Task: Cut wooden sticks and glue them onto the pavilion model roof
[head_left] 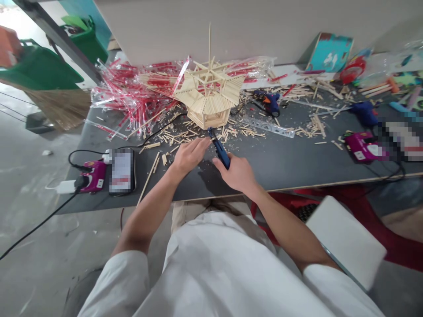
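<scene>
My right hand [238,174] is wrapped round a pair of blue-handled pliers [222,152], its dark jaws pointing away from me toward the wooden model. Close beside the jaws, my left hand [191,155] has its fingers pressed together; what they pinch is too small to make out. Just beyond both hands stands a pale model house [211,103] built of thin wooden sticks, with a flared roof and one tall upright stick. Many short cut stick pieces [178,134] lie scattered around its base.
Red-and-clear plastic wrappers [139,92] heap up at the back left. A phone [121,171] and a purple power strip [94,176] lie at the left, with cables. A metal ruler [269,126], a blue glue gun [271,103] and another glue gun [365,113] are to the right.
</scene>
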`<state>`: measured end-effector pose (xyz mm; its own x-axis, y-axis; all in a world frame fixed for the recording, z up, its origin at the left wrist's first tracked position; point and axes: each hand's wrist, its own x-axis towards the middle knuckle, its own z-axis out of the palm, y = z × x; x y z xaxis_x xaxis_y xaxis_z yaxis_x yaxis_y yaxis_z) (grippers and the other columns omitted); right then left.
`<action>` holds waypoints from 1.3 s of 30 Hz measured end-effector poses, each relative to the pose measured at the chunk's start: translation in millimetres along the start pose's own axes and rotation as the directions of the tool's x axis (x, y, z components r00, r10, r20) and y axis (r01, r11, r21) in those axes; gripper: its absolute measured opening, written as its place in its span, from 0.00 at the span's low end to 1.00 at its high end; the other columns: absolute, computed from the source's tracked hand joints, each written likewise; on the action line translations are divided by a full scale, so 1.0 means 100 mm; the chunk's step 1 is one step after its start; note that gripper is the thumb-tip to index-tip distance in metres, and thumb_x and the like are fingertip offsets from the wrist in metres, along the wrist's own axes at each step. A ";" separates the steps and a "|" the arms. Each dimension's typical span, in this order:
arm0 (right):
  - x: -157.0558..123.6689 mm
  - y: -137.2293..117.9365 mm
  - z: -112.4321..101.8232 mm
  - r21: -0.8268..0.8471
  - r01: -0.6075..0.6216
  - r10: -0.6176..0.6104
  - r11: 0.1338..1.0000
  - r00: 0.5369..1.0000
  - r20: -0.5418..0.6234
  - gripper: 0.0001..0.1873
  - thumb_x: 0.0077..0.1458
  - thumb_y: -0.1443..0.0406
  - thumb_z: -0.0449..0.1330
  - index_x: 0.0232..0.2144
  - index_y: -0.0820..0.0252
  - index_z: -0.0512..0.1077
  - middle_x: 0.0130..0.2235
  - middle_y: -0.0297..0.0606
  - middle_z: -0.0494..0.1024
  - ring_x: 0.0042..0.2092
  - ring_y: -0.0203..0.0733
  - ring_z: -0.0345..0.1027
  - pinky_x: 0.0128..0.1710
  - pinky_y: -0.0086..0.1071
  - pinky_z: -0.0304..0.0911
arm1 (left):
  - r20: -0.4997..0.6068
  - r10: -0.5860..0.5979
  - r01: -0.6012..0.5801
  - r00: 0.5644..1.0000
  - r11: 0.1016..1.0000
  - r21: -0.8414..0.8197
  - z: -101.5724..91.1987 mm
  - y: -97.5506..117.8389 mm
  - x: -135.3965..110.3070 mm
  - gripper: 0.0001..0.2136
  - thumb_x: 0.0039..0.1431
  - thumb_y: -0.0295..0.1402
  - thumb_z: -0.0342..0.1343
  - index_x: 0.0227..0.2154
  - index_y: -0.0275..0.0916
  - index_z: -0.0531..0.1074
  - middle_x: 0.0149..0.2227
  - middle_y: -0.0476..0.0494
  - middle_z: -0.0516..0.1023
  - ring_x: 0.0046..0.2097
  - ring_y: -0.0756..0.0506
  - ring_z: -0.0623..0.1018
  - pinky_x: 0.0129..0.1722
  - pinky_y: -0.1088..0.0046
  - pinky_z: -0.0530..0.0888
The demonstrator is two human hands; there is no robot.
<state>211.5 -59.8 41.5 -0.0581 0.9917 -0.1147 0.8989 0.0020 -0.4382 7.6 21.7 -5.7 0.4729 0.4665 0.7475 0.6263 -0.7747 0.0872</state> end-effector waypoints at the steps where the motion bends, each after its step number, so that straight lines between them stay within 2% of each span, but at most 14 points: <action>1: 0.01 0.00 0.02 0.001 -0.004 0.004 1.000 1.000 -0.009 0.33 0.68 0.39 0.45 0.39 0.58 0.75 0.34 0.49 0.84 0.39 0.57 0.80 0.33 0.37 0.61 | 0.019 -0.026 0.027 0.999 0.999 -0.034 0.00 -0.01 -0.01 0.11 0.74 0.33 0.53 0.52 0.38 0.77 0.45 0.38 0.86 0.45 0.46 0.86 0.48 0.73 0.79; 5: 0.06 0.02 0.09 -0.008 -0.028 0.027 1.000 0.998 -0.052 0.35 0.66 0.37 0.45 0.39 0.58 0.76 0.34 0.50 0.84 0.39 0.57 0.80 0.35 0.37 0.61 | 0.050 -0.110 0.113 0.993 0.991 -0.077 -0.02 -0.04 -0.04 0.12 0.74 0.34 0.53 0.52 0.38 0.78 0.46 0.36 0.85 0.46 0.45 0.86 0.48 0.72 0.79; 9: 0.05 0.14 0.02 -0.066 -0.049 0.044 0.997 0.997 -0.068 0.35 0.66 0.38 0.45 0.37 0.58 0.76 0.33 0.52 0.83 0.37 0.57 0.79 0.33 0.37 0.59 | 0.080 -0.163 0.170 0.983 0.981 -0.093 -0.07 -0.06 0.01 0.12 0.75 0.36 0.52 0.49 0.38 0.79 0.44 0.39 0.86 0.43 0.46 0.85 0.47 0.71 0.79; 14: -0.01 0.43 -0.13 -0.139 -0.098 0.074 0.985 0.984 -0.164 0.33 0.68 0.40 0.45 0.37 0.60 0.75 0.32 0.51 0.81 0.35 0.56 0.76 0.32 0.38 0.57 | 0.260 -0.202 0.257 0.944 0.946 -0.197 -0.07 -0.04 0.07 0.14 0.74 0.40 0.52 0.44 0.39 0.81 0.40 0.43 0.85 0.40 0.47 0.83 0.43 0.72 0.75; 16: -0.05 0.55 -0.14 -0.183 -0.084 0.036 0.980 0.968 -0.249 0.31 0.68 0.42 0.47 0.40 0.62 0.75 0.35 0.52 0.81 0.38 0.57 0.76 0.36 0.39 0.60 | 0.322 -0.195 0.269 0.926 0.941 -0.204 -0.07 -0.01 0.08 0.14 0.74 0.40 0.52 0.43 0.40 0.81 0.40 0.43 0.85 0.39 0.47 0.82 0.42 0.72 0.74; 19: -0.11 0.72 -0.12 -0.297 -0.010 -0.101 0.955 0.930 -0.354 0.30 0.66 0.44 0.53 0.48 0.66 0.74 0.43 0.55 0.80 0.49 0.61 0.72 0.47 0.43 0.63 | 0.402 -0.205 0.307 0.893 0.928 -0.209 -0.07 0.01 0.09 0.13 0.74 0.40 0.52 0.42 0.40 0.80 0.41 0.45 0.85 0.39 0.47 0.82 0.42 0.72 0.72; 22: -0.15 0.90 -0.04 -0.359 0.035 -0.170 0.933 0.921 -0.351 0.34 0.65 0.43 0.55 0.54 0.68 0.72 0.48 0.58 0.78 0.51 0.63 0.68 0.53 0.48 0.61 | 0.470 -0.235 0.358 0.851 0.914 -0.190 -0.08 0.01 0.10 0.12 0.72 0.39 0.52 0.40 0.39 0.78 0.38 0.45 0.83 0.34 0.47 0.79 0.38 0.71 0.71; 25: -0.16 1.09 0.01 -0.318 0.054 -0.175 0.946 0.914 -0.366 0.38 0.64 0.43 0.56 0.61 0.68 0.67 0.55 0.59 0.75 0.56 0.64 0.64 0.60 0.51 0.57 | 0.525 -0.223 0.356 0.821 0.919 -0.167 -0.09 0.01 0.11 0.10 0.70 0.36 0.52 0.39 0.39 0.76 0.34 0.46 0.80 0.32 0.47 0.77 0.35 0.71 0.69; 29: -0.15 1.30 0.00 -0.289 0.049 -0.157 0.956 0.917 -0.366 0.41 0.63 0.42 0.57 0.65 0.67 0.64 0.60 0.59 0.72 0.62 0.66 0.61 0.66 0.55 0.52 | 0.551 -0.179 0.307 0.815 0.940 -0.149 -0.09 0.01 0.10 0.09 0.69 0.35 0.51 0.40 0.40 0.76 0.36 0.45 0.80 0.34 0.46 0.77 0.35 0.70 0.68; 33: -0.08 1.40 -0.11 -0.294 0.059 -0.153 0.954 0.938 -0.310 0.44 0.62 0.42 0.59 0.66 0.69 0.63 0.64 0.62 0.69 0.66 0.69 0.58 0.67 0.57 0.50 | 0.562 -0.171 0.303 0.809 0.941 -0.150 -0.07 0.00 0.09 0.10 0.70 0.35 0.50 0.40 0.40 0.76 0.36 0.45 0.80 0.35 0.46 0.78 0.35 0.70 0.68; 35: 0.04 1.42 -0.20 -0.244 0.090 -0.162 0.966 0.942 -0.294 0.40 0.62 0.44 0.60 0.63 0.68 0.69 0.63 0.58 0.71 0.66 0.66 0.60 0.68 0.54 0.52 | 0.566 -0.171 0.303 0.806 0.942 -0.147 -0.08 -0.01 0.10 0.09 0.68 0.35 0.51 0.40 0.41 0.76 0.35 0.46 0.80 0.35 0.46 0.78 0.35 0.70 0.68; 36: 0.13 1.44 -0.25 -0.206 0.099 -0.160 0.973 0.940 -0.301 0.34 0.63 0.46 0.59 0.60 0.66 0.73 0.61 0.56 0.74 0.64 0.63 0.64 0.67 0.52 0.54 | 0.574 -0.164 0.298 0.802 0.943 -0.147 -0.09 -0.01 0.10 0.08 0.67 0.34 0.52 0.38 0.41 0.76 0.34 0.46 0.80 0.34 0.46 0.78 0.35 0.70 0.68; 39: 0.47 1.49 -0.40 -0.155 0.079 -0.129 0.985 0.929 -0.346 0.22 0.67 0.56 0.57 0.53 0.66 0.79 0.53 0.53 0.79 0.56 0.57 0.71 0.62 0.47 0.61 | 0.617 -0.127 0.282 0.776 0.946 -0.160 -0.14 0.00 0.13 0.05 0.60 0.30 0.54 0.33 0.42 0.76 0.31 0.48 0.80 0.32 0.46 0.77 0.34 0.70 0.68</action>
<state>360.1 -7.5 6.6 -0.0200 0.9659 0.2583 0.9480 0.1004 -0.3020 5.0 21.5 12.9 0.6705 0.7239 0.1627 0.6265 -0.6699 0.3985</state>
